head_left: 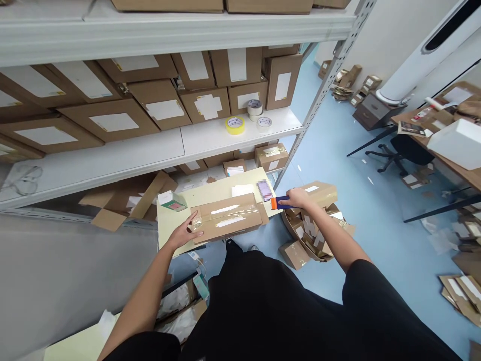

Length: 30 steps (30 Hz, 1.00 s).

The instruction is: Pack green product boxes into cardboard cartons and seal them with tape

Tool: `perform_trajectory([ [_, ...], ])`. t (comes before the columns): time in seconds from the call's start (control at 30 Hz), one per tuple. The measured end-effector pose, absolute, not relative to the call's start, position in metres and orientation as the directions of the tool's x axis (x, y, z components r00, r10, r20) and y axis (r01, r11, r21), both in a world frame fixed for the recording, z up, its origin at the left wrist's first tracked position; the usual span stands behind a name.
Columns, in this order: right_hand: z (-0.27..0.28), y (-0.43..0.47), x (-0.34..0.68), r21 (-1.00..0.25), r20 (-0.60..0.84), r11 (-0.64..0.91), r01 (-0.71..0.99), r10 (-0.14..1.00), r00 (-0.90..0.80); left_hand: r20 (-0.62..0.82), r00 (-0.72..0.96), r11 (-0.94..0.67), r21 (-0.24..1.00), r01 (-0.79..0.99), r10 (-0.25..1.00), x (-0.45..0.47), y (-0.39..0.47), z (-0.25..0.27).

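Cardboard box (227, 215) is being steadied on the pale yellow tabletop (214, 190), lying along the near edge, with a green-and-white carton (173, 200) sitting by its left end. That end is being pressed by the left hand (184, 232), thumb and fingers spread apart on the cardboard. Over on the other side, a navy tool with an orange end (280, 202) is being clutched in the right hand (295, 197), fingers wrapped round it, and is being held just off the box's right end; tool type isn't being shown clearly. Handling-wise, just guessing: stiff walls but dentable corners are being dealt with, weight is being hidden, and clear tape (250, 207) is probably being found slippery. Square ends are looking like the better hold.
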State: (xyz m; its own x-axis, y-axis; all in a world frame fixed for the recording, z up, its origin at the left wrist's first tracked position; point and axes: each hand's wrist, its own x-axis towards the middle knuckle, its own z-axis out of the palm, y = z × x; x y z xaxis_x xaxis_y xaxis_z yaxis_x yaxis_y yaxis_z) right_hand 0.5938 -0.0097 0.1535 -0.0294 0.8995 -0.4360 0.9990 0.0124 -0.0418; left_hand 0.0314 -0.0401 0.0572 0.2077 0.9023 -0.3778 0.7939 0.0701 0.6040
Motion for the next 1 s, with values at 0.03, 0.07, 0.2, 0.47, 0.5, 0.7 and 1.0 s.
perform_trajectory([
  [0.03,0.150,-0.008,0.591,-0.037,-0.439,0.016,0.999,0.898,-0.031,-0.380,0.211,0.072,0.610,0.789,0.900,0.032,-0.040,0.057],
  [0.07,0.147,-0.006,0.588,-0.032,-0.441,0.020,0.999,0.897,-0.032,-0.379,0.214,0.074,0.618,0.783,0.900,0.032,-0.040,0.058],
  [0.2,0.127,-0.001,0.559,-0.026,-0.433,-0.009,1.000,0.901,-0.003,-0.379,0.218,0.087,0.644,0.760,0.899,0.033,-0.039,0.060],
  [0.47,0.069,-0.023,0.474,-0.162,-0.466,-0.226,0.960,0.875,0.128,-0.398,0.202,0.118,0.648,0.753,0.895,0.031,-0.040,0.059],
  [0.5,0.062,-0.032,0.474,-0.161,-0.471,-0.250,0.955,0.869,0.148,-0.395,0.202,0.124,0.660,0.741,0.896,0.032,-0.041,0.059],
  [0.7,0.024,-0.085,0.510,-0.374,-0.473,-0.631,0.680,0.760,0.446,-0.362,0.258,0.160,0.804,0.573,0.895,0.040,-0.048,0.063],
  [1.0,0.061,-0.053,0.467,-0.604,-0.384,-0.570,0.558,0.821,0.423,-0.311,-0.034,0.284,0.814,0.507,0.950,0.060,-0.051,0.031],
])
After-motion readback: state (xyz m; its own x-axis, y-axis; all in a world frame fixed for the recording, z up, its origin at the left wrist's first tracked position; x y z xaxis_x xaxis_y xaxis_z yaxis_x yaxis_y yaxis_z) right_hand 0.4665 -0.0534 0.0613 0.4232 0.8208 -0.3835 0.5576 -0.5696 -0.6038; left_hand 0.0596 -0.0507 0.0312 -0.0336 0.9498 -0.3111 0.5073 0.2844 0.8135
